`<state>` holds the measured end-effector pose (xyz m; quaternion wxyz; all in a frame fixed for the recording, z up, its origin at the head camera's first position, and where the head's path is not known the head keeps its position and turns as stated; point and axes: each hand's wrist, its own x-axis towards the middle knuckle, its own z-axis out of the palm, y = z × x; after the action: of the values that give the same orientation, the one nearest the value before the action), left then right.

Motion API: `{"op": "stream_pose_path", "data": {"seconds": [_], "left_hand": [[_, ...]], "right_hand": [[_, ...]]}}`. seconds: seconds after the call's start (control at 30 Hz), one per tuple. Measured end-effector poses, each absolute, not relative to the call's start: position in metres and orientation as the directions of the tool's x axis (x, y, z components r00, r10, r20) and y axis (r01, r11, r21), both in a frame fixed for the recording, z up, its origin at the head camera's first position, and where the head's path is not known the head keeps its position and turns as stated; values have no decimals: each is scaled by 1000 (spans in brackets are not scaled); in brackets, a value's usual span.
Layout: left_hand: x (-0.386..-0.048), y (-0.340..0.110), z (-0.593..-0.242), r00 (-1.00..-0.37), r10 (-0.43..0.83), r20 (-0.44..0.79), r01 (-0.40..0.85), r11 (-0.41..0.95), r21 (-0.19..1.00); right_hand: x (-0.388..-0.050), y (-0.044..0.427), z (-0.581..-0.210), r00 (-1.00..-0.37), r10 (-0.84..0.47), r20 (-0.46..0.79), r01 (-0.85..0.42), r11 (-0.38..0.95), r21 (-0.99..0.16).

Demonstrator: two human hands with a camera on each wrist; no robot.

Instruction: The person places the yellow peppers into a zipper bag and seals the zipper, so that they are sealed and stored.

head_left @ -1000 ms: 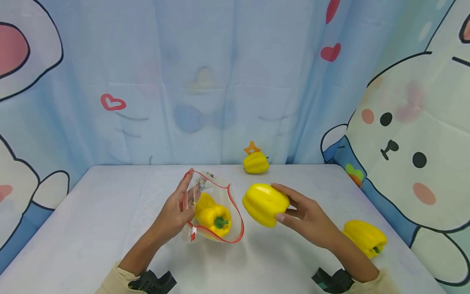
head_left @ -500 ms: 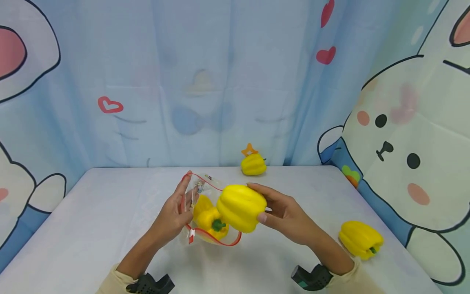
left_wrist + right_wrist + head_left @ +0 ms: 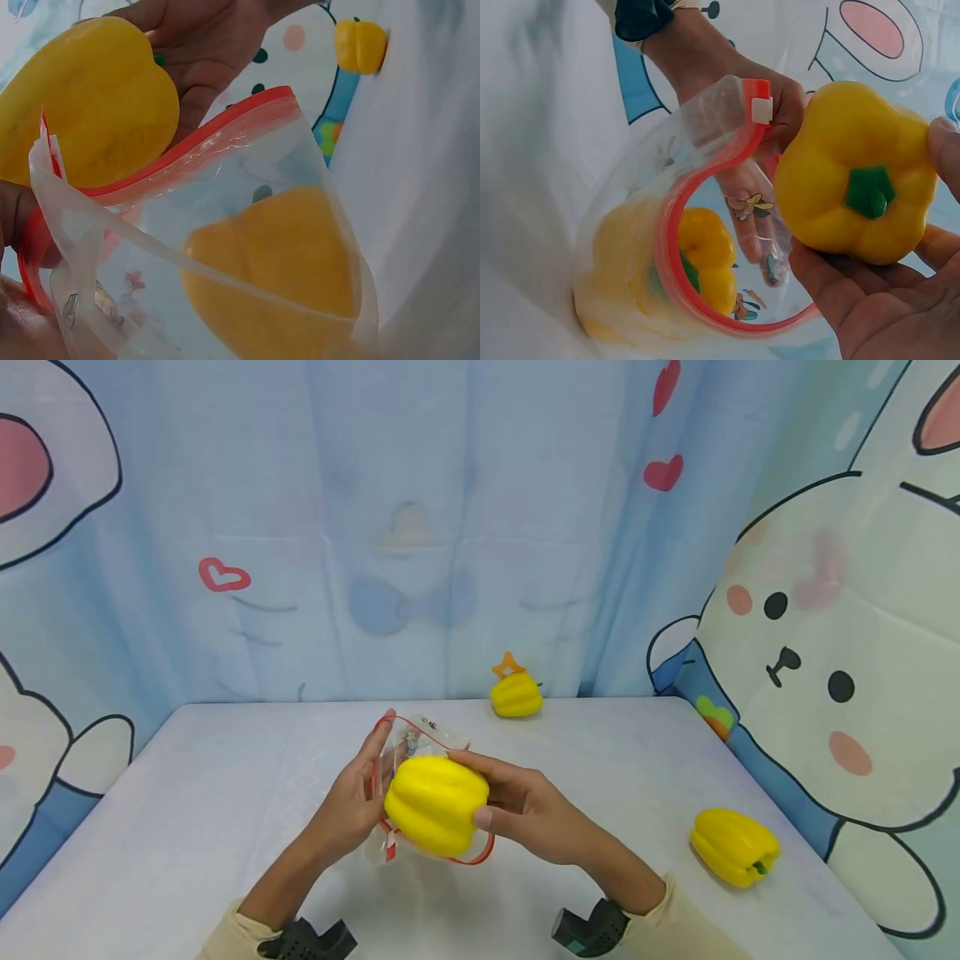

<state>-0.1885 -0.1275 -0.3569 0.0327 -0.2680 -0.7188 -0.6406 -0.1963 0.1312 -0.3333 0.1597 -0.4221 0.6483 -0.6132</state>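
A clear zip bag with a red rim stands open, its edge gripped by my left hand with the thumb outside and fingers behind the plastic. Yellow bell peppers lie inside it, mostly hidden in the head view. My right hand pinches another yellow bell pepper between thumb and fingers. That pepper is at the bag's mouth, just over the red rim in the left wrist view. Its green stem faces the palm side in the right wrist view.
On the white table, one yellow bell pepper lies at the right. Another bell pepper sits at the back edge, before a blue cartoon curtain.
My right hand has carried the held bell pepper leftward, from beside the bag to its mouth. My left hand stays nearly in place, holding the bag.
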Motion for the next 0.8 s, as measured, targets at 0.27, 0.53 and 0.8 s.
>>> {"op": "stream_pose_path", "data": {"seconds": [0.27, 0.53, 0.8], "left_hand": [[-188, -128, -356, -840, 371, 397, 439, 33, 898], [-188, -130, -354, -828, 377, 416, 467, 51, 883], [-186, -132, -350, -807, 367, 464, 528, 94, 844]], "right_hand": [[-202, 124, -339, -694, -654, 303, -434, 43, -900], [-204, 118, -342, -693, -611, 382, -546, 98, -832], [-209, 113, -343, -676, -605, 421, -607, 133, -783]]}}
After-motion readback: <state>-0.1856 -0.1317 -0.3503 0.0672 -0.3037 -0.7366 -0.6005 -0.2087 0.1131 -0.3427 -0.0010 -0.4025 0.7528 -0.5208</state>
